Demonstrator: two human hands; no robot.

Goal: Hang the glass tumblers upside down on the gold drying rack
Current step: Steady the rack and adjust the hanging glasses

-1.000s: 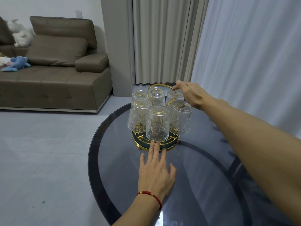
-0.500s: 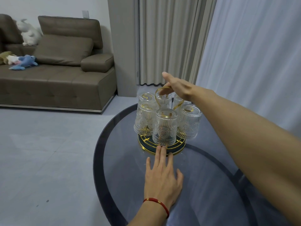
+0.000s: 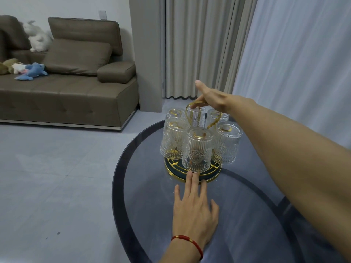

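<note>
Right fingers: your right hand now curls over the top of the gold loop handle, thumb sticking up; half a second ago the hand was only arriving there. Whether the fingers fully close round the loop, you cannot tell from here.
Left fingers: your left hand stays flat and spread on the glass table, the middle fingertips touching the rack's base rim as before.
Tumblers: six glass tumblers hang upside down round the gold drying rack, unchanged.
Rack: it stands at the same spot on the far part of the table.
Wrist: a red bracelet on your left one.
Background: brown sofa across the floor, to the left.
</note>
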